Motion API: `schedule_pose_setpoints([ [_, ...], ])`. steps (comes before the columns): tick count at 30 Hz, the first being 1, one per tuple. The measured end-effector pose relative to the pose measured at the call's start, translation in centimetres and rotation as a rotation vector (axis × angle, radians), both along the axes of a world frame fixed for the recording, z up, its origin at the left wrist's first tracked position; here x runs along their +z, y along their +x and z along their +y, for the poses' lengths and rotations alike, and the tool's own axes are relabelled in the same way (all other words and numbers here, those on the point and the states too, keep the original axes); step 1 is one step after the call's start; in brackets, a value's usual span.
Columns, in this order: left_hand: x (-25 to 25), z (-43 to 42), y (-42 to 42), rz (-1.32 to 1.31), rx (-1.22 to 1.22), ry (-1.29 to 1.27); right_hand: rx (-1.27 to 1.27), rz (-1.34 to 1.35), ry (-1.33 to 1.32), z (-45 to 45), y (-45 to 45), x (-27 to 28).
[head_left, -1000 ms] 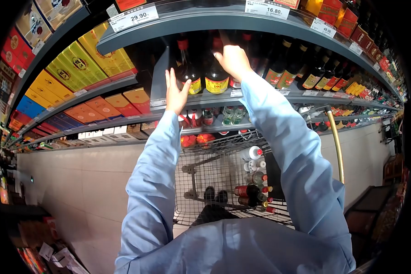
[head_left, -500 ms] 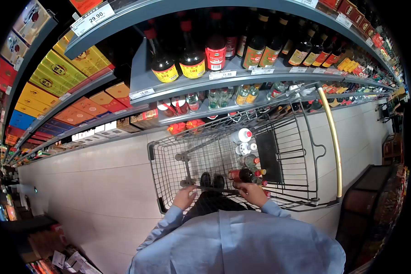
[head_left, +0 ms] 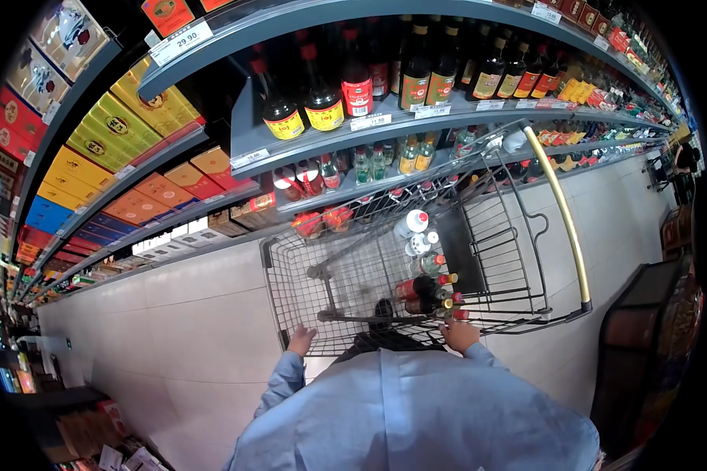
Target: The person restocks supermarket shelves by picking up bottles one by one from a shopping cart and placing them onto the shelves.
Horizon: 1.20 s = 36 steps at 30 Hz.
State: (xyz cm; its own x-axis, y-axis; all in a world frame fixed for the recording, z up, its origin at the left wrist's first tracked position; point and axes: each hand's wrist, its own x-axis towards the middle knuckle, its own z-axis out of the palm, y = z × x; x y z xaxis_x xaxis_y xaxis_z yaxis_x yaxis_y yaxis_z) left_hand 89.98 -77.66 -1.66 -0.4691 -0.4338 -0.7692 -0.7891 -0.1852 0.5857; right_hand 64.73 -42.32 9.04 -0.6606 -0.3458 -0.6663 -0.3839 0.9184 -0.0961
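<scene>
A wire shopping cart (head_left: 294, 302) with a yellow handle (head_left: 559, 204) stands in front of me. My left hand (head_left: 302, 341) is at its near left corner, fingers slightly apart, holding nothing visible. My right hand (head_left: 459, 335) is at the near rim, beside the bottles, its fingers loosely spread. Several bottles lie in the cart, among them a white bottle (head_left: 410, 224), a clear bottle (head_left: 426, 264) and a dark bottle (head_left: 426, 304). On the shelf, two dark bottles with yellow labels (head_left: 283, 124) (head_left: 324, 116) stand side by side.
The curved shelf (head_left: 247, 118) carries a red-labelled bottle (head_left: 357, 94) and more dark bottles. Boxed goods (head_left: 111, 129) line the shelves at left. Tiled floor (head_left: 173, 314) lies below. A dark display stand (head_left: 636, 337) is at right, with stacked goods (head_left: 94, 432) at lower left.
Both hands have come down from the two yellow-labelled shelf bottles to the cart's near side. Over the last half second they have moved apart, and the view has shifted slightly.
</scene>
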Motion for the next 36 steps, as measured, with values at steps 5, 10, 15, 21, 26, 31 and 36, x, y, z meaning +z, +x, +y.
schedule_pose_setpoints([
  [5, 1.0, 2.8, 0.8, -0.163, -0.373, -0.637, 0.059, 0.182, -0.034, 1.4, 1.0, -2.0],
  [10, 2.5, 0.8, 4.4, -0.191, -0.147, -0.793, -0.039, 0.104, 0.034, 0.8, 2.1, -0.2],
  [15, 2.4, -1.1, 4.8, -0.036, 0.128, -0.170, -0.063, 0.218, -0.042, 2.5, 3.6, -1.8],
  [21, -4.4, -3.4, 5.6, -0.155, -0.057, -0.231, -0.136, 0.356, -0.151, 2.7, 4.7, -0.4],
  [26, -4.8, -5.4, 4.0, -0.172, -0.373, -0.333, -0.152, 0.385, -0.159, 3.6, 4.1, -1.1],
  [31, -3.8, -3.6, 1.3, -0.236, -0.449, -0.503, -0.185, 0.297, -0.063, 4.8, 2.1, -0.8],
  [36, -5.1, -3.0, -1.8, -0.206, -0.498, -0.458, -0.175, 0.248, 0.001, 6.6, -0.7, -0.3],
])
